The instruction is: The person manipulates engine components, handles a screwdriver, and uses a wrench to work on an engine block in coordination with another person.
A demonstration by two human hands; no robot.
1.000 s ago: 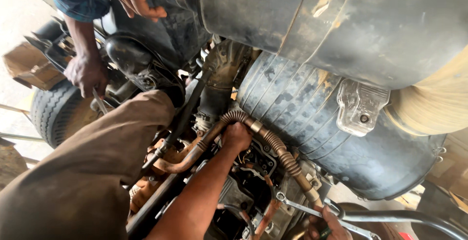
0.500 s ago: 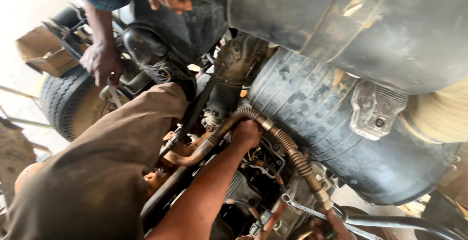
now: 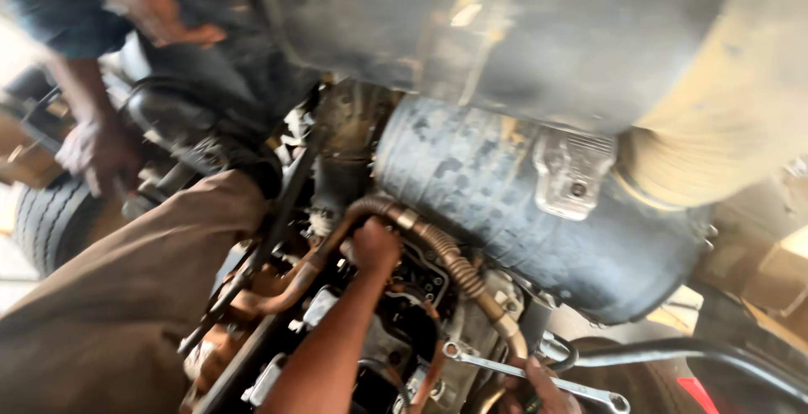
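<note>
Hose (image 3: pixel 438 246), ribbed, deep in engine bay.
Our left hand (image 3: pixel 374 246) grips it; right hand (image 3: pixel 543 384) clenches wrench (image 3: pixel 530 372).

There is no label, sign or screen here. The only likely package is a brown cardboard box (image 3: pixel 21 149) at the far left edge, beside the tyre (image 3: pixel 46 220). It is boxy, plain tan, blurred, and partly hidden behind another person's arm.
</note>
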